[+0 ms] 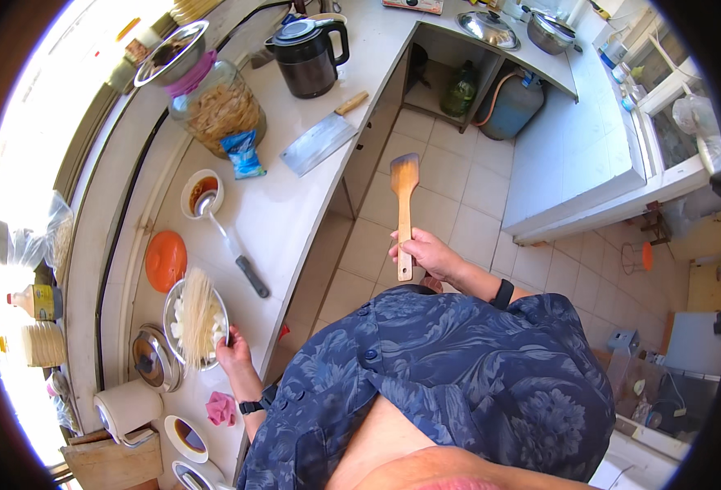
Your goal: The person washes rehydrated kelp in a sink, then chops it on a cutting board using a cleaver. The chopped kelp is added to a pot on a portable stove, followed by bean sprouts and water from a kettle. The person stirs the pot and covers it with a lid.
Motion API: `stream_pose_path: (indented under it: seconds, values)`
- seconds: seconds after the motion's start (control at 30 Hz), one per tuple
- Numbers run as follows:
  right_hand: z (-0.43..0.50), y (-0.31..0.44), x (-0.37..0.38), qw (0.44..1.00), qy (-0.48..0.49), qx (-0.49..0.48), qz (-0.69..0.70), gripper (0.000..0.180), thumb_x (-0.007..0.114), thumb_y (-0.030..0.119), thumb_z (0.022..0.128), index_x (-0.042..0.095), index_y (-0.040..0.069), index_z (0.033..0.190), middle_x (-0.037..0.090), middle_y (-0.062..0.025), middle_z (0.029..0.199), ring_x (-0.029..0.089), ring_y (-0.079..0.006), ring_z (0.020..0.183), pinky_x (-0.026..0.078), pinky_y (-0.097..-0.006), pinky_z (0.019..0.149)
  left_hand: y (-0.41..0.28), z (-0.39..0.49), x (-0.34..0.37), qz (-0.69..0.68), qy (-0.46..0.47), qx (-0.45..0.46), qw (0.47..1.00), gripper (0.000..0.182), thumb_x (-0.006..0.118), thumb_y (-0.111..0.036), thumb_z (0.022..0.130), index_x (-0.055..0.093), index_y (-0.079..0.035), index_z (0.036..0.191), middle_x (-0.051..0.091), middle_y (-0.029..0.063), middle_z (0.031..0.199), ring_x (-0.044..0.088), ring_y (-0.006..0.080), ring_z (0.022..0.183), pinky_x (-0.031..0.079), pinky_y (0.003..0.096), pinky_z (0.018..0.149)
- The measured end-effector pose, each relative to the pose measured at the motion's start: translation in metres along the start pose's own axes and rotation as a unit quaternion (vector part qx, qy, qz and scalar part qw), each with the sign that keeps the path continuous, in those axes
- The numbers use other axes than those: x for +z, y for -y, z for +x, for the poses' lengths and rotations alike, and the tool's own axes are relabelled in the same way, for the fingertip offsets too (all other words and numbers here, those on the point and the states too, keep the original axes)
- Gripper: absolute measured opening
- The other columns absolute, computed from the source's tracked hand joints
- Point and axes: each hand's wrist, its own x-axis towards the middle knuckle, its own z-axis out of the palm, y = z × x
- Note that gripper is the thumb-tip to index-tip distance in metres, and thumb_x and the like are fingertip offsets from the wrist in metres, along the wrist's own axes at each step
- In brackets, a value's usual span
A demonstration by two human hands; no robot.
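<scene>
In my right hand [426, 252] is a wooden spatula [405, 184], held by its handle with the darkened blade pointing away from me over the tiled floor. My left hand [234, 352] grips the rim of a metal bowl [223, 306] at the counter. White chunks [178, 321] fill the bowl, and a bundle of dry, thin noodles [196, 318] lies across them. Beyond it, an orange lid [166, 261] rests on the counter. A ladle with a black handle [252, 277] leans into a small white bowl of brown liquid [201, 184].
A cleaver [320, 142] lies near the counter's edge [311, 233]. Behind it stand a dark pitcher [305, 61] and a large glass jar [219, 113]. A glass pot lid [154, 358], a pink cloth [220, 409] and a white kettle [128, 405] are at the near left. A gas cylinder [510, 107] stands below the far counter.
</scene>
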Motion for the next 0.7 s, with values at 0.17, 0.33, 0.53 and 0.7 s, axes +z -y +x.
stream_pose_path:
  seconds: [0.17, 0.33, 0.53, 0.7]
  values:
    - [0.037, 0.070, -0.081, 1.000, 0.011, 0.005, -0.009, 0.035, 0.044, 0.010, 0.093, 0.044, -0.001, 0.126, 0.061, -0.0125, 0.099, 0.063, -0.0186, 0.085, 0.053, -0.0310, 0.077, 0.023, -0.052, 0.016, 0.034, -0.001, 0.019, 0.999, 0.032, 0.037, -0.003, 0.088, 0.050, 0.014, 0.112, 0.059, 0.0271, 0.102, 0.061, 0.0399, 0.091, 0.060, 0.0378, 0.070]
    - [0.044, 0.112, -0.176, 0.999, -0.008, 0.021, 0.028, 0.036, 0.042, 0.011, 0.094, 0.043, 0.001, 0.128, 0.060, -0.0113, 0.095, 0.064, -0.0191, 0.076, 0.054, -0.0307, 0.067, 0.086, -0.131, 0.052, 0.076, -0.014, 0.046, 0.996, 0.036, 0.037, -0.002, 0.087, 0.047, 0.016, 0.116, 0.058, 0.0279, 0.106, 0.061, 0.0434, 0.096, 0.061, 0.0368, 0.068]
    - [0.062, 0.167, -0.276, 0.999, -0.031, -0.040, -0.002, 0.036, 0.039, 0.015, 0.098, 0.040, 0.006, 0.133, 0.055, -0.0055, 0.086, 0.058, -0.0136, 0.066, 0.050, -0.0279, 0.058, 0.200, -0.213, 0.121, 0.115, 0.044, -0.099, 0.988, 0.042, 0.039, -0.001, 0.086, 0.043, 0.012, 0.126, 0.054, 0.0288, 0.120, 0.054, 0.0453, 0.112, 0.061, 0.0353, 0.072]
    - [0.090, 0.208, -0.323, 0.992, -0.070, -0.103, -0.010, 0.024, 0.039, 0.020, 0.101, 0.048, 0.007, 0.119, 0.051, -0.0009, 0.078, 0.049, -0.0072, 0.059, 0.045, -0.0234, 0.052, 0.307, -0.222, 0.201, 0.168, 0.121, -0.239, 0.949, 0.045, 0.038, -0.002, 0.089, 0.038, 0.008, 0.133, 0.051, 0.0295, 0.126, 0.052, 0.0428, 0.118, 0.059, 0.0337, 0.076]
